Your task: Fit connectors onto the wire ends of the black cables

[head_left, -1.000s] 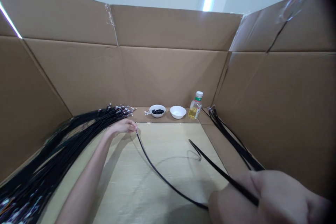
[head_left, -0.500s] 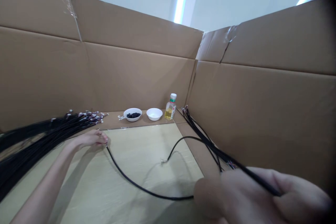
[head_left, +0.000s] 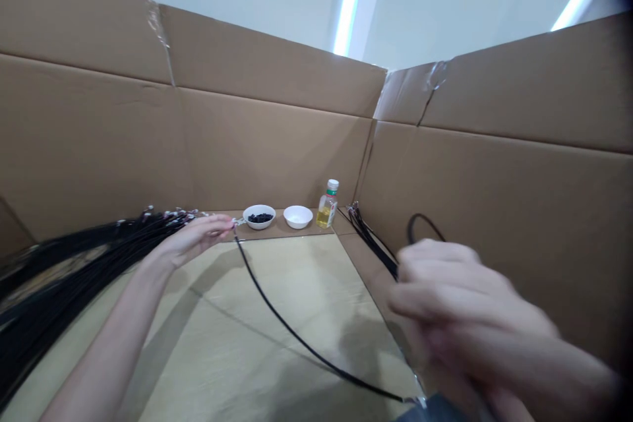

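Note:
My left hand (head_left: pixel 205 237) pinches one end of a thin black cable (head_left: pixel 287 324) above the pale board (head_left: pixel 222 330). The cable hangs in a curve toward the bottom right, where its other end shows near a grey thing at the frame's edge. My right hand (head_left: pixel 455 297), blurred, is closed in the right foreground, with a black cable loop (head_left: pixel 420 217) rising just behind it. Whether its fingers grip that loop is hidden. A bundle of black cables (head_left: pixel 89 270) with white connectors lies at the left.
At the back stand a white bowl (head_left: pixel 259 227) of small black parts, a white bowl (head_left: pixel 298 221) and a bottle (head_left: pixel 327 208) of yellow liquid. More black cables (head_left: pixel 370 241) lie at the right. Cardboard walls (head_left: pixel 277 151) enclose the back and right.
My left hand has risen and moved right with the cable end. My right hand has moved up and closed further, and the loose cable end over the board has gone from there.

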### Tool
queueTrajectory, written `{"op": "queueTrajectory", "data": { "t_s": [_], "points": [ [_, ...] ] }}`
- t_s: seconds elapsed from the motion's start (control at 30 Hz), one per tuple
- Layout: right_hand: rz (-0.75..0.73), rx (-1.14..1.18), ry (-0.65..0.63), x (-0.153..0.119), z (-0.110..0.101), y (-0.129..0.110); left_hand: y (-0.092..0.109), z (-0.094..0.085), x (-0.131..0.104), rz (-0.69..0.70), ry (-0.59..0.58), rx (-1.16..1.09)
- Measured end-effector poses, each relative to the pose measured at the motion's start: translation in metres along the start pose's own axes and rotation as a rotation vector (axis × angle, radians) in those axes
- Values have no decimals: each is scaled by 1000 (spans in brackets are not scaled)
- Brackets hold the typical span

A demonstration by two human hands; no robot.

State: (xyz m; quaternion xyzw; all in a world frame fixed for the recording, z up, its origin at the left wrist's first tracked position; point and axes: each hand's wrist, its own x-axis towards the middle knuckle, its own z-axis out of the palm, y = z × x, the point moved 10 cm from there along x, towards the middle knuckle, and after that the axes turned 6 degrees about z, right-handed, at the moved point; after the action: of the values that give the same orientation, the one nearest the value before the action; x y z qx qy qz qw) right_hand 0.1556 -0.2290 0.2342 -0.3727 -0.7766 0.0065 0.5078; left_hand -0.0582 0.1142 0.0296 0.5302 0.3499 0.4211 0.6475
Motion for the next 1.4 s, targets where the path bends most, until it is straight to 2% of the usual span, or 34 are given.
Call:
{"op": "queueTrajectory", "data": {
  "t_s": [0.03, 0.07, 0.1, 0.17, 0.23, 0.27, 0.37, 0.47, 0.7, 0.87, 1.07, 1.17, 1.4],
  "points": [
    [-226, 48, -62, 9, 18, -8, 9, 8, -4, 26, 20, -43],
    [-321, 113, -37, 20, 30, -3, 18, 16, -9, 55, 38, -84],
    [-370, 200, 47, 31, 37, 6, 25, 23, -15, 83, 56, -122],
    [-154, 294, 159, 63, 63, 46, 37, 38, -27, 143, 93, -184],
    [116, 523, 281, 86, 86, 87, 46, 49, -39, 210, 138, -226],
    [195, 602, 326, 93, 97, 100, 48, 53, -45, 238, 159, -238],
    [360, 755, 433, 104, 117, 126, 52, 62, -56, 291, 203, -247],
    [453, 829, 423, 101, 130, 141, 59, 66, -64, 316, 207, -224],
    [577, 943, 122, 78, 166, 152, 90, 65, -87, 378, 176, -153],
    [655, 1070, -85, 63, 183, 140, 103, 63, -101, 403, 166, -114],
    [679, 1161, -266, 52, 191, 123, 117, 68, -115, 487, 122, -89],
    [660, 1153, -278, 48, 193, 119, 118, 70, -119, 493, 129, -45],
    [674, 1119, -164, 45, 195, 126, 125, 60, -131, 571, 230, 90]
  ]
}}
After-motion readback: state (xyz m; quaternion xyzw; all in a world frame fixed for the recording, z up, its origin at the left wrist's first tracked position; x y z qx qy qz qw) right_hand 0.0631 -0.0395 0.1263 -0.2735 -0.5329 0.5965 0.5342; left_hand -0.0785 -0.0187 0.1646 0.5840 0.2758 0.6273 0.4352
